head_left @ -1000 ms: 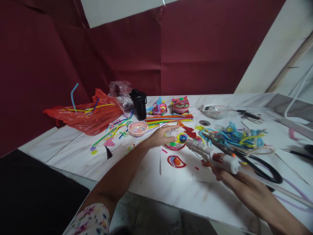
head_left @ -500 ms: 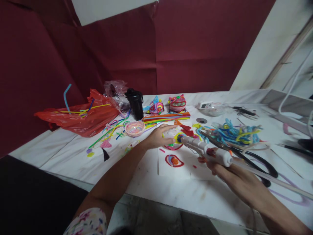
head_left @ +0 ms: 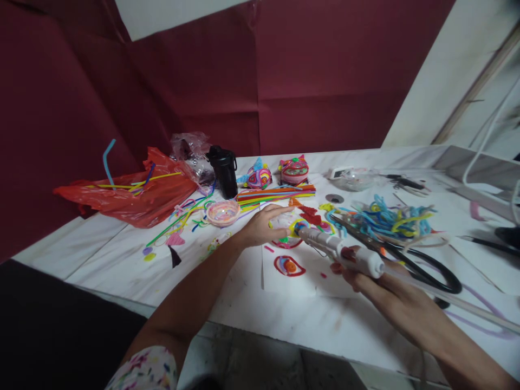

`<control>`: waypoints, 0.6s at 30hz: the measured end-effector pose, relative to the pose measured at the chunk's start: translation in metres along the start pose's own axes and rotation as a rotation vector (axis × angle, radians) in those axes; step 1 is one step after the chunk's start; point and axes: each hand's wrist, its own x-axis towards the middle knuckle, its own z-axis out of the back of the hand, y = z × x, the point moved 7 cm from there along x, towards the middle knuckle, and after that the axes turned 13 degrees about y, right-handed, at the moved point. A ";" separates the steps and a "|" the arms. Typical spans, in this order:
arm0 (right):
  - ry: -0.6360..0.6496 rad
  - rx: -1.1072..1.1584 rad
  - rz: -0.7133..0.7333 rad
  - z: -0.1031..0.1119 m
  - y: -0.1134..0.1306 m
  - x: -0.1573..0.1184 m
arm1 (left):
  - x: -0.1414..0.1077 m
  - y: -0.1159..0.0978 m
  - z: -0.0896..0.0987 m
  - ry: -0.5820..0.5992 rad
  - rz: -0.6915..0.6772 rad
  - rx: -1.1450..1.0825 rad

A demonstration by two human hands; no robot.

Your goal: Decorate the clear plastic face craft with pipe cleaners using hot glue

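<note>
My left hand (head_left: 266,226) is wrapped round a small rounded white craft piece (head_left: 280,221) decorated in yellow, green and pink. A white hot glue gun (head_left: 339,246) is gripped in my right hand (head_left: 376,284), a glue stick trailing from its back end. Its blue nozzle points at the yellow patch on the craft piece; whether it touches cannot be made out. Just in front, on white paper (head_left: 292,284), lies a red-outlined eye-shaped piece (head_left: 290,266) with an orange centre. Red fuzzy scraps (head_left: 311,215) sit behind the nozzle.
Black-handled scissors (head_left: 436,276) and tangled blue and yellow pipe cleaners (head_left: 394,219) lie right. Behind are straight pipe cleaners (head_left: 276,195), two decorated pieces (head_left: 294,169) and a black bottle (head_left: 224,172). Left are a pink bowl (head_left: 222,213) and a red plastic bag (head_left: 134,197).
The view has shifted very slightly. Both hands, the glue gun and the craft piece stay in nearly the same place.
</note>
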 end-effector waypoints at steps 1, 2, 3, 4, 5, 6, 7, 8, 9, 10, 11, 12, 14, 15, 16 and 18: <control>0.003 0.002 -0.002 0.000 -0.001 -0.001 | 0.000 0.000 0.000 0.001 0.006 0.002; 0.008 0.014 -0.002 -0.001 -0.003 -0.001 | 0.000 0.000 0.000 0.003 0.010 0.004; 0.013 0.030 -0.007 -0.002 -0.005 -0.001 | 0.000 0.000 0.000 0.004 0.013 0.005; 0.013 0.048 -0.016 -0.003 -0.007 -0.002 | 0.000 0.000 0.000 0.005 0.016 0.006; 0.014 0.059 -0.028 -0.004 -0.009 -0.002 | 0.000 0.000 0.000 0.004 0.018 0.008; 0.013 0.061 -0.039 -0.004 -0.011 -0.002 | 0.000 0.000 0.000 0.001 0.020 0.009; 0.019 0.059 -0.048 -0.005 -0.012 -0.001 | 0.000 0.000 0.000 -0.002 0.020 0.012; 0.023 0.058 -0.054 -0.005 -0.012 -0.001 | 0.000 0.000 0.000 -0.004 0.019 0.013; 0.026 0.058 -0.059 -0.006 -0.012 -0.001 | 0.000 -0.001 0.000 -0.006 0.017 0.015; 0.031 0.059 -0.066 -0.006 -0.013 -0.001 | 0.000 -0.001 0.001 -0.008 0.015 0.015; 0.033 0.061 -0.080 -0.007 -0.014 -0.002 | 0.000 -0.001 0.001 -0.008 0.014 0.015; 0.031 0.063 -0.098 -0.007 -0.017 -0.002 | 0.000 -0.001 0.001 -0.008 0.013 0.015; 0.032 0.062 -0.137 -0.008 -0.022 -0.003 | 0.000 -0.002 0.001 -0.011 0.016 0.015; 0.033 0.060 -0.154 -0.009 -0.025 -0.004 | -0.001 -0.002 0.001 -0.013 0.019 0.014; 0.032 0.061 -0.167 -0.010 -0.028 -0.004 | -0.001 -0.003 0.001 -0.013 0.021 0.012; 0.034 0.062 -0.182 -0.011 -0.032 -0.004 | -0.001 -0.004 0.001 -0.014 0.024 0.010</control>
